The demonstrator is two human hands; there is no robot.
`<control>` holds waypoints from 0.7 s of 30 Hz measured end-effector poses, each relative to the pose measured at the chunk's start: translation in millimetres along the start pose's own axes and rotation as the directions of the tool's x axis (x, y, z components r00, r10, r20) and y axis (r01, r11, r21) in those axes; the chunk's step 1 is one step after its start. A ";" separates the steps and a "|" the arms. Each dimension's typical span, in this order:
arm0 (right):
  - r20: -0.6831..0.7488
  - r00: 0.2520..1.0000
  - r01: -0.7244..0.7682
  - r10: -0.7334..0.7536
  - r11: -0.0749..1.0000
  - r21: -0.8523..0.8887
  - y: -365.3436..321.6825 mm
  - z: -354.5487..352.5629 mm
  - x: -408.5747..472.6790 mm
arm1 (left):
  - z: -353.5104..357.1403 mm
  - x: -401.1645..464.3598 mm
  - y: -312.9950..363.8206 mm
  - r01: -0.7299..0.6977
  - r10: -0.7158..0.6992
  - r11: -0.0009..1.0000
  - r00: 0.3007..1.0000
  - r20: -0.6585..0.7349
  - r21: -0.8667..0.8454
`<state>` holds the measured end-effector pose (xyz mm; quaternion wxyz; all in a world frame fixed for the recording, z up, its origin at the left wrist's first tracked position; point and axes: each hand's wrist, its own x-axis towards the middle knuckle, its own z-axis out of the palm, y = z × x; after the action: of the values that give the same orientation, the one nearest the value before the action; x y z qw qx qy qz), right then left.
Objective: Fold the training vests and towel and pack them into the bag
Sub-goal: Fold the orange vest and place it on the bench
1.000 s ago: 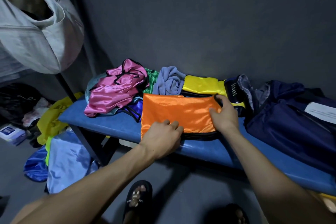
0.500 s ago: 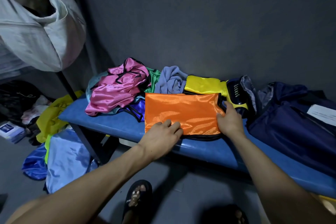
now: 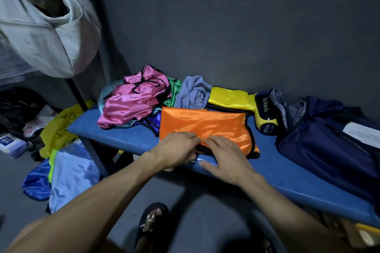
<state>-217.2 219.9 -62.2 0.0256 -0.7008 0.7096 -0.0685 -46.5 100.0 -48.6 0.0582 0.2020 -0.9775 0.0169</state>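
Note:
A folded orange vest (image 3: 205,125) with black trim lies on the blue bench (image 3: 123,135). My left hand (image 3: 176,148) grips its near edge with curled fingers. Close beside it, my right hand (image 3: 224,158) rests flat on the same edge, thumb on the bench. Behind the orange vest lie a crumpled pink vest (image 3: 133,100), a green vest (image 3: 174,92), a grey-blue towel (image 3: 193,92) and a folded yellow vest (image 3: 228,97). The navy bag (image 3: 324,146) sits slumped at the bench's right end.
A yellow and black device (image 3: 266,117) lies between the vests and the bag. A white sheet (image 3: 362,135) rests on the bag. A pale canvas bag (image 3: 51,33) hangs at upper left. More garments (image 3: 70,172) lie on the floor at left. My slippered foot (image 3: 151,220) is below.
My right hand has left the right end of the orange vest and come to its near edge beside my left hand. The left hand has stayed at that edge.

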 end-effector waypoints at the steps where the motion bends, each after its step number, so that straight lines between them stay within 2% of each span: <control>1: -0.043 0.999 0.000 0.000 1.000 0.018 1.0 4.7 3.4 | 2.0 -0.8 -3.5 -0.012 0.012 0.999 1.000 -0.006 -0.037; 3: -0.116 0.993 0.001 0.002 1.000 0.031 6.6 6.6 9.1 | 5.2 -4.1 -6.6 -0.066 0.065 0.996 0.997 -0.029 -0.056; 6: -0.124 0.992 0.003 -0.006 1.000 -0.023 13.5 3.6 14.7 | 8.9 -11.0 -7.2 -0.151 0.151 0.989 0.988 -0.030 0.009; 10: -0.136 0.991 -0.008 0.003 0.999 -0.035 12.7 -4.1 21.3 | 12.5 -12.5 -0.5 -0.112 0.113 0.986 0.994 -0.001 0.124; 12: -0.098 0.995 -0.008 0.010 1.000 0.025 18.1 -12.7 23.3 | 9.7 -12.4 6.0 -0.102 0.105 0.986 0.994 -0.024 0.129; 14: -0.049 0.998 -0.022 0.028 0.993 0.120 24.2 -26.9 22.1 | -7.5 -10.4 5.2 -0.079 0.082 0.995 0.995 -0.060 0.059; 16: 0.006 1.000 -0.022 0.022 0.982 0.190 28.7 -46.4 20.4 | -38.9 -4.9 -0.9 -0.049 0.043 0.994 0.997 -0.060 -0.097; 18: 0.046 0.999 -0.017 0.004 0.956 0.293 30.1 -71.6 18.4 | -80.1 2.7 -8.1 -0.048 0.050 0.972 0.999 0.001 -0.230; 21: 0.149 0.987 -0.009 -0.057 0.913 0.408 25.9 -119.6 17.6 | -142.7 17.9 -14.8 -0.056 0.099 0.951 0.987 0.130 -0.306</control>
<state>-259.0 209.8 53.7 0.2261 -0.6920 0.6668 -0.1596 -41.7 87.5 95.3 0.0170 0.1529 -0.9775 -0.1444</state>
